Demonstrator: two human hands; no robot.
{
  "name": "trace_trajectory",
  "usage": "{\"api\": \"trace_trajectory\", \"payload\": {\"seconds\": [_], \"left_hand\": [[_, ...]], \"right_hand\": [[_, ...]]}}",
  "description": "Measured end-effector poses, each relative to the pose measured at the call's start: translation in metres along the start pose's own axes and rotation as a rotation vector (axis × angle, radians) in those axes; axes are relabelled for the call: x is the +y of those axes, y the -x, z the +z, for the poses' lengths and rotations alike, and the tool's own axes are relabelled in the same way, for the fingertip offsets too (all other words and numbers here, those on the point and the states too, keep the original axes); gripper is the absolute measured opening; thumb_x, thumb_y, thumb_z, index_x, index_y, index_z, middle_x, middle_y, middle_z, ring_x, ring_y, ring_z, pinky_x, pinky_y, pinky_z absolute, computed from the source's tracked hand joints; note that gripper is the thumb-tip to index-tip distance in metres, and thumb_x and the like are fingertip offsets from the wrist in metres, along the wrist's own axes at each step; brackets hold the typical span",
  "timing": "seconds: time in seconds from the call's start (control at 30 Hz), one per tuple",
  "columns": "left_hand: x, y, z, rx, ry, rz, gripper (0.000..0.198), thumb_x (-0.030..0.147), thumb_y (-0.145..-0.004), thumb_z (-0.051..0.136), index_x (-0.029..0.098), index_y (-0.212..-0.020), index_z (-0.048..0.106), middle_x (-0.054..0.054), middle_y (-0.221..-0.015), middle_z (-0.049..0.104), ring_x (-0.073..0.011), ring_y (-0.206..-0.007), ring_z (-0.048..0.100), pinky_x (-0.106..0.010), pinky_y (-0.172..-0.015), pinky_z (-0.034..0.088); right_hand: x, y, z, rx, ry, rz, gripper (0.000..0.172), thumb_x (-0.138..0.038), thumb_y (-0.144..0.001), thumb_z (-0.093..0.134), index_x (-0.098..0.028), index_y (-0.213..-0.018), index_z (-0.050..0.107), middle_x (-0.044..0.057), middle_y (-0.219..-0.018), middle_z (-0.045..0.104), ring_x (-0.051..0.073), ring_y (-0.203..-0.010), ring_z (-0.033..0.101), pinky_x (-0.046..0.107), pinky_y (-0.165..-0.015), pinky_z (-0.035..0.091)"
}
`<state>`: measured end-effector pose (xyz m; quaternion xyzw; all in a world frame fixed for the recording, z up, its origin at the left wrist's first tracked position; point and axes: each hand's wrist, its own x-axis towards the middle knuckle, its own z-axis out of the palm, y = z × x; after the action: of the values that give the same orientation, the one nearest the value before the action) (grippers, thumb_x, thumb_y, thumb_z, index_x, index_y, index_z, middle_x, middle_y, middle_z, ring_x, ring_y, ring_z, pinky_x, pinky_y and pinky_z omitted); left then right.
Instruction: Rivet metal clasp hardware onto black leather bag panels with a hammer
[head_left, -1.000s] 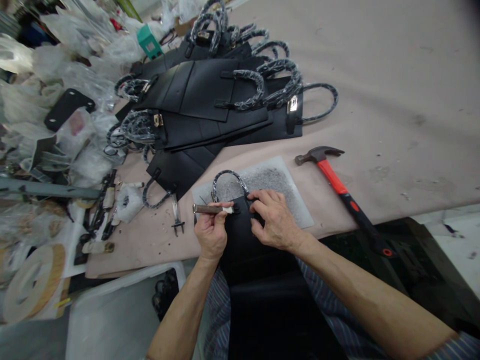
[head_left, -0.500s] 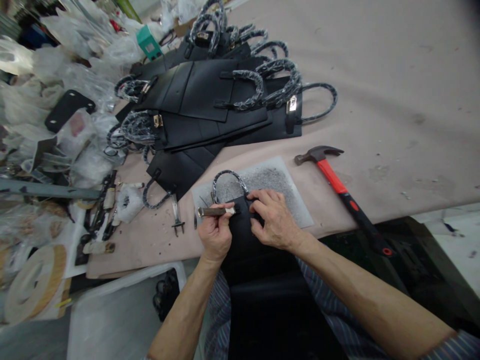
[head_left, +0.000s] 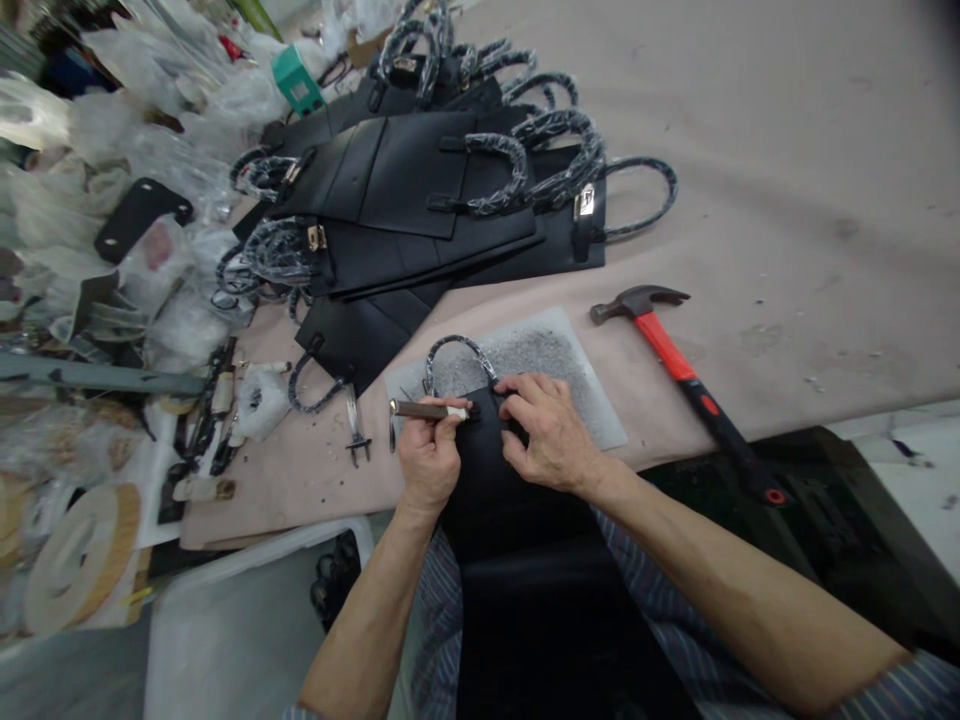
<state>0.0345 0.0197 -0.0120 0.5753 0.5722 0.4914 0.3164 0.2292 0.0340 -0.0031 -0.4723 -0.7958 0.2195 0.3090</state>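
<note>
My left hand (head_left: pixel 429 462) is closed around a metal punch (head_left: pixel 420 409), a rod with white wrapping near its working end. That end points right, close over a black leather bag panel (head_left: pixel 487 460); whether it touches cannot be made out. My right hand (head_left: pixel 546 430) lies at the panel's upper right, its curled fingers gripping the leather near the handle's base. A dark plastic-wrapped handle (head_left: pixel 459 342) arches from the panel's top over a worn white cutting board (head_left: pixel 536 350). The panel's lower part hangs over the table edge toward my lap.
A claw hammer (head_left: pixel 679 365) with a red and black handle lies at right. Behind are stacked black bag panels (head_left: pixel 405 180) with wrapped handles. A pronged metal tool (head_left: pixel 355 425), tape rolls (head_left: pixel 82 560) and plastic bags (head_left: pixel 180 330) crowd the left; a translucent bin (head_left: pixel 225 590) stands below.
The punch's rear end has shifted slightly up and left in my left hand's grip. My right hand stays at the same place on the panel. The view has shifted a little.
</note>
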Motion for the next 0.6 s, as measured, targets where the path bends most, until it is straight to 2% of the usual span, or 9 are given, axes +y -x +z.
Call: {"api": "trace_trajectory", "payload": {"seconds": [0.4,0.6], "left_hand": [[0.0011,0.0006,0.0037,0.047,0.066,-0.052,0.021,0.039,-0.096,0.063,0.021,-0.105,0.055,-0.007,-0.097,0.077,-0.0216,-0.090,0.076,-0.041,-0.088,0.063],[-0.0015,0.0039,0.0040,0.062,0.065,-0.023,0.016,0.034,-0.098,0.061,0.021,-0.106,0.057,-0.007,-0.098,0.077,-0.0217,-0.093,0.076,-0.040,-0.089,0.062]], "right_hand": [[0.0005,0.0011,0.0013,-0.006,-0.006,0.000,0.020,-0.017,-0.075,0.064,-0.022,-0.093,0.058,0.010,-0.128,0.061,0.030,-0.118,0.053,0.047,-0.097,0.035],[-0.0006,0.0008,0.0014,-0.008,0.003,0.010,0.019,-0.016,-0.074,0.064,-0.022,-0.091,0.058,0.010,-0.126,0.062,0.030,-0.118,0.053,0.046,-0.096,0.035]]}}
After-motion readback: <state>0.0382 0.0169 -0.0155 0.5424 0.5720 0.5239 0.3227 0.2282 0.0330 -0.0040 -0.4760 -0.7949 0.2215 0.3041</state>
